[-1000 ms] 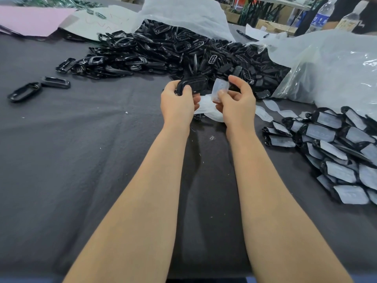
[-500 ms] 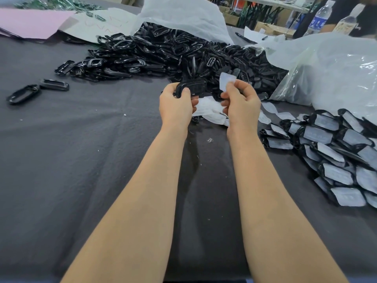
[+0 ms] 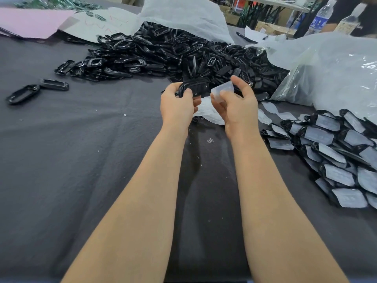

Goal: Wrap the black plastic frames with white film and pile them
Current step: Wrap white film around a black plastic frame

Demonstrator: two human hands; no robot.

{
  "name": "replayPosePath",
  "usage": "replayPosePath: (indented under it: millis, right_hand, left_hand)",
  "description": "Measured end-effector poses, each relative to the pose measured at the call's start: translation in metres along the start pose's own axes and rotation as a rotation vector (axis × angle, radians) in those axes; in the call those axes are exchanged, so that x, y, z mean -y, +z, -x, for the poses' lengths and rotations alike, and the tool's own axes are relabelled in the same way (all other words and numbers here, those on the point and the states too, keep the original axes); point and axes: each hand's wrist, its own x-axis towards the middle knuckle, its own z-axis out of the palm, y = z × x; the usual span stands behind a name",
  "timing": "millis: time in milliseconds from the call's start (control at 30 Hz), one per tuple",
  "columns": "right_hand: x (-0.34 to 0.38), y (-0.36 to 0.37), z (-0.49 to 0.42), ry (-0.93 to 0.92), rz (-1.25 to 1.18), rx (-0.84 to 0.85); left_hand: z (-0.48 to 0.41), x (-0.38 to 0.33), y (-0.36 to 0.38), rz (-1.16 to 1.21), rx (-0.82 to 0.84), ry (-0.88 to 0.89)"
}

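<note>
Over the near dark table [image 3: 81, 180], two bare forearms. Beyond, left hand [image 3: 176, 107] curled around one black frame [image 3: 199, 86]; right hand [image 3: 237, 107] with thumb and fingers pinching one white film piece [image 3: 221, 91], lowered and tilted toward the frame since a moment ago, likely about to go on. Right: wrapped pile [image 3: 336, 156], dozens, too overlapped to count. Far: unwrapped heap [image 3: 173, 52], countless; two loose frames [image 3: 54, 84] left.

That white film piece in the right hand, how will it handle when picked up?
Probably floppy: the film bends where the right hand pinches it. Likely very light, since it looks thin and translucent.
</note>
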Motion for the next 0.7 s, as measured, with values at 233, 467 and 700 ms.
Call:
replayPosePath:
  millis: [233,467,700]
  right_hand:
    - [-0.0003,-0.0018,-0.0001,-0.084,0.127,-0.058]
    - [0.0005,0.0014,0.0028,-0.037,0.110,0.098]
    - [-0.0033,0.0002,0.0020,-0.206,0.217,0.063]
  left_hand:
    - [0.0018,-0.0019,-0.0009,-0.013,0.019,0.009]
    - [0.0036,-0.0013,0.0001,-0.031,0.142,0.024]
    - [0.0052,-0.0029,0.0011,-0.031,0.268,0.072]
